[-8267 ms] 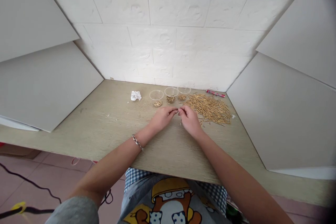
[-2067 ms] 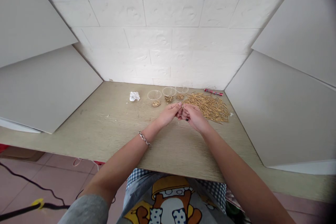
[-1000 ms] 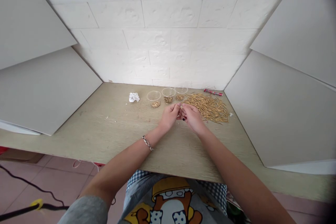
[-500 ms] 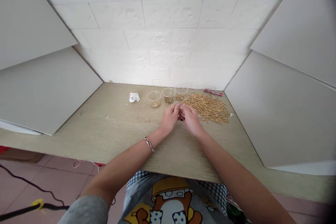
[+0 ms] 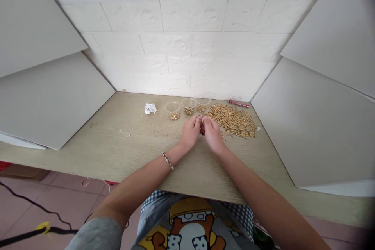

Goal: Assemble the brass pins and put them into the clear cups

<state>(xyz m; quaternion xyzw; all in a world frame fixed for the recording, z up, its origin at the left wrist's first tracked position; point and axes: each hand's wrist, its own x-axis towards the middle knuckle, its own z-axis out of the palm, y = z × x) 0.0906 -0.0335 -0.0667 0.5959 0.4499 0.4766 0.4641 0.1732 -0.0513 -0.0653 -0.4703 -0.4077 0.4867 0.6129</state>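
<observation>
My left hand [image 5: 191,129] and my right hand [image 5: 212,132] meet over the table, fingers pinched together at the tips. Whatever sits between them is too small and too covered to make out. Just right of my right hand spreads a pile of thin gold-coloured metal pins [image 5: 234,121]. Beyond my hands are three clear round cups: a left cup [image 5: 172,107], a middle cup [image 5: 189,103] and a right cup [image 5: 203,99]. Small gold parts show in the left cup [image 5: 174,116], in the middle one and in the right one.
A crumpled white tissue [image 5: 150,108] lies left of the cups. The red tube-like stick [image 5: 238,103] rests behind the pile. Grey panels stand at the left [image 5: 55,101] and right [image 5: 319,125], with a white brick-patterned wall [image 5: 178,43] behind the wooden table [image 5: 117,156].
Both hands stay together in the same place. My right hand's fingers have shifted slightly closer against the left; the whole view has moved a little.
</observation>
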